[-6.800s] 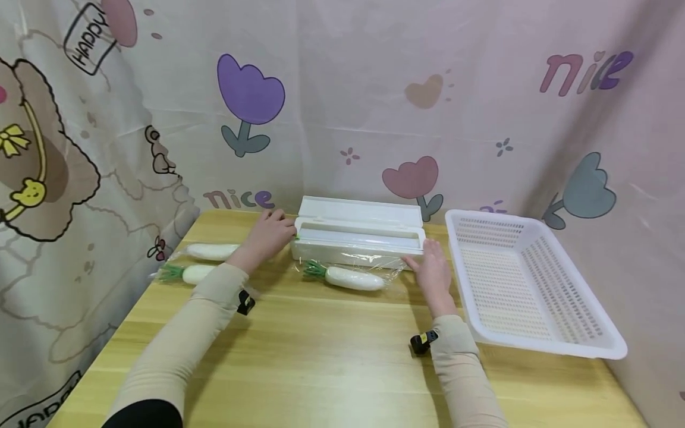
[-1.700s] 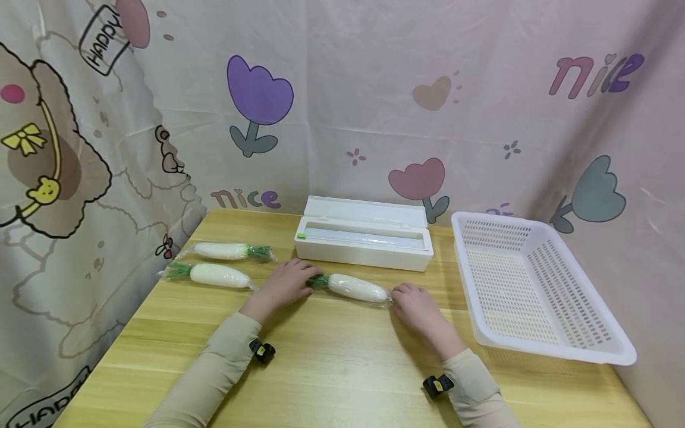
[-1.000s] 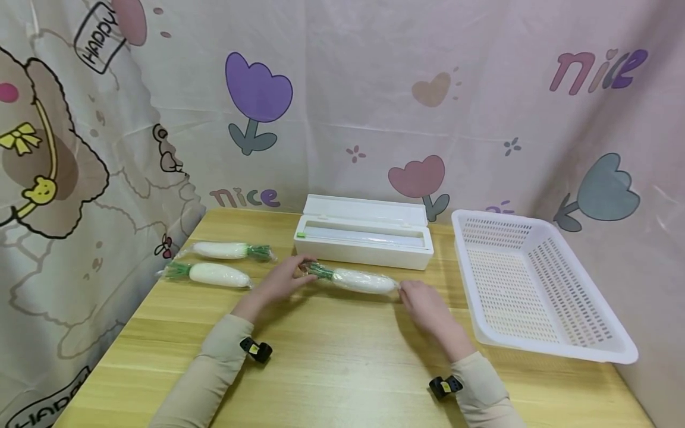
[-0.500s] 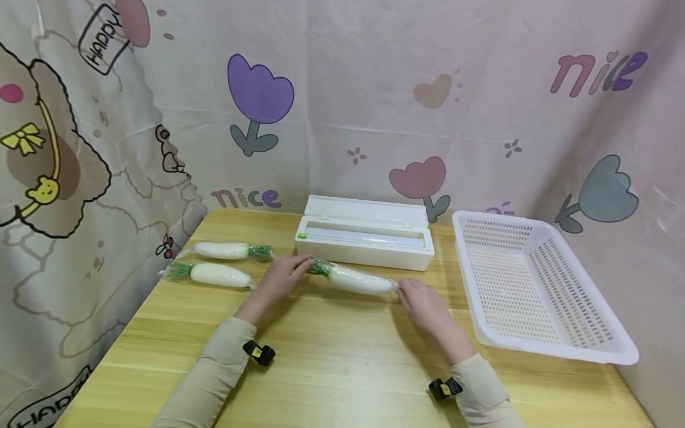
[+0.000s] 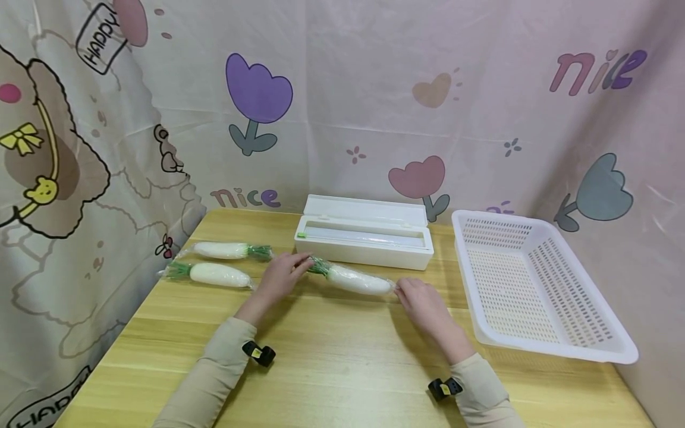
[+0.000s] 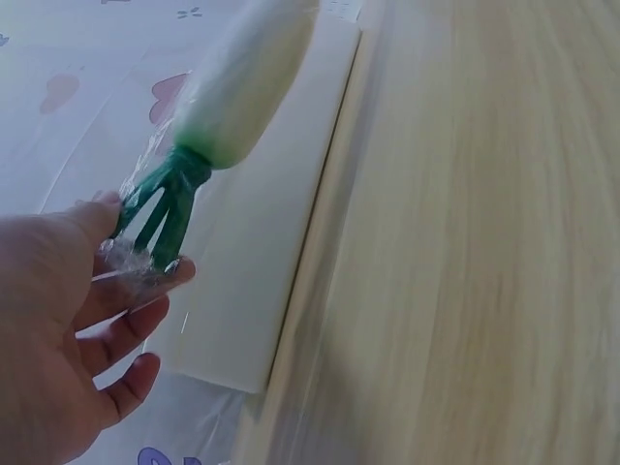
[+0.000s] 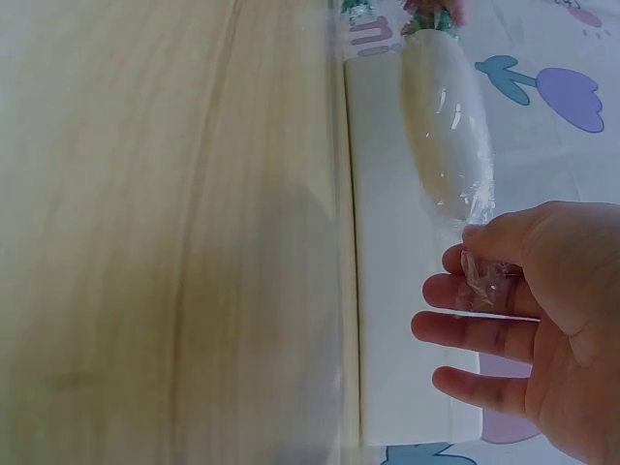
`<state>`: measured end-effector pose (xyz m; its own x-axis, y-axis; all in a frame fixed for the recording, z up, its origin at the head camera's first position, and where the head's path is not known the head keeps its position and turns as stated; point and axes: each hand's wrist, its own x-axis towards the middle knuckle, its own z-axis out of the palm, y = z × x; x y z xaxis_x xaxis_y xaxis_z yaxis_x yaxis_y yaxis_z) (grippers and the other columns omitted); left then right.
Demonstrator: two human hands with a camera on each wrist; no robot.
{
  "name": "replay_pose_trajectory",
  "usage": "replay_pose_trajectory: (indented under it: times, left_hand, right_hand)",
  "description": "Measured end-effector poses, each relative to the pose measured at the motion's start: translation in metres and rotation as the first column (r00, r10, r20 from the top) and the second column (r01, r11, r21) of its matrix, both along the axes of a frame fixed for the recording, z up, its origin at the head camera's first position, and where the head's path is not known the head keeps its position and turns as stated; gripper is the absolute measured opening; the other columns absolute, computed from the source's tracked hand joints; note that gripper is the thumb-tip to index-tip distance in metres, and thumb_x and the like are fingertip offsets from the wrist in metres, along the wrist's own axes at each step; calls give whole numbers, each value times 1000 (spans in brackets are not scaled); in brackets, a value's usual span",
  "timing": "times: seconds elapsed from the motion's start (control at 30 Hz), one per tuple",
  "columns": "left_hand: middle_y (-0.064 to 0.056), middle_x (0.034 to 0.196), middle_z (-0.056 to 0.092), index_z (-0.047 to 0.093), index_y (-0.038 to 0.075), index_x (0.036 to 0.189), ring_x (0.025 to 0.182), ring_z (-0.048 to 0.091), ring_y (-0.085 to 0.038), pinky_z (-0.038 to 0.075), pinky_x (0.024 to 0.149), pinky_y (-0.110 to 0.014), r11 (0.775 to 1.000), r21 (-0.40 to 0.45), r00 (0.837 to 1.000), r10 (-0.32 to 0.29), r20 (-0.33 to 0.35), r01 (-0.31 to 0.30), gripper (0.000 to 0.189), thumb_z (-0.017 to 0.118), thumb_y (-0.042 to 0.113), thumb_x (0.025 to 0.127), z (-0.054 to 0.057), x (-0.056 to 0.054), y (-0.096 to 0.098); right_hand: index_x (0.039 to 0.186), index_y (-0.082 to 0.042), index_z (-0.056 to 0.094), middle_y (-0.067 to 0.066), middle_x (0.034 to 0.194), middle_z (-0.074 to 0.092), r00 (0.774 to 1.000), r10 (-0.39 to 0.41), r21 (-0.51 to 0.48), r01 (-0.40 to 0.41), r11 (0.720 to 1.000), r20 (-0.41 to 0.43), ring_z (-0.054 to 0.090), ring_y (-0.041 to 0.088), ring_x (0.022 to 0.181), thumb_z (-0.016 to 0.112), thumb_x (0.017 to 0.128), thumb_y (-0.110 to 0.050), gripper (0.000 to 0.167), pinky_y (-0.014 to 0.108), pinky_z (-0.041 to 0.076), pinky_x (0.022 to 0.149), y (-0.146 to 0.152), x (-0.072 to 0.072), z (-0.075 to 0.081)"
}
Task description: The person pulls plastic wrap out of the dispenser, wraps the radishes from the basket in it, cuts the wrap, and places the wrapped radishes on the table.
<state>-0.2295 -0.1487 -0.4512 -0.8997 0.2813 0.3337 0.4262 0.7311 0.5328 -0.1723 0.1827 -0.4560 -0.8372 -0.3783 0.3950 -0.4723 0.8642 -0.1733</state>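
A white radish (image 5: pixel 357 281) with green leaf stubs, wrapped in clear cling film, is held between both hands above the table, its leafy end a little higher. My left hand (image 5: pixel 280 277) pinches the twisted film at the leafy end; the left wrist view shows the film tail (image 6: pixel 136 263) between thumb and fingers. At the other end, my right hand (image 5: pixel 426 304) pinches the gathered film (image 7: pixel 484 276) beside the root tip, other fingers spread. Two more wrapped radishes, an upper one (image 5: pixel 220 250) and a lower one (image 5: pixel 219 274), lie to the left.
Behind the held radish stands a white cling film box (image 5: pixel 364 254), lid raised, with a green slider (image 5: pixel 302 235) at its left end. A white perforated basket (image 5: pixel 551 352) stands on the right of the wooden table (image 5: pixel 342 368). A printed curtain (image 5: pixel 348 89) hangs behind.
Earlier the hands were at the film box's ends, with film spread over the radish. The film is now wrapped round it, and both hands have lifted it, leafy end raised. The last half second shows little movement.
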Motion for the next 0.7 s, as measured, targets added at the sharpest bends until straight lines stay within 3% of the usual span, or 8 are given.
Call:
replay_pose_trajectory:
  times: [0.1,0.3,0.7]
  left_hand:
    - [-8,97,73,66,7,123,84,63,-20,52,73,-38,998,46,999,-40,33,38,38,61,33,95,1,2,-3]
    - [-4,100,72,66,8,119,96,66,-22,54,87,-47,988,112,991,-111,69,103,41,73,30,85,3,9,-11]
    - [-7,105,72,66,8,111,97,67,-27,55,87,-45,990,-94,992,-111,-60,105,39,81,20,78,12,23,-25]
  right_hand:
    - [87,-9,62,3,77,66,1000,2,0,-2,1000,-9,62,20,69,62,94,-11,7,34,53,62,0,0,0]
    - [86,-9,62,2,76,65,1000,3,0,-3,1000,1,61,18,68,62,94,-12,8,33,52,61,-1,1,1]
    - [92,-7,66,5,84,70,998,18,-25,-16,1000,53,66,22,76,61,95,-14,9,36,56,69,-14,3,6]
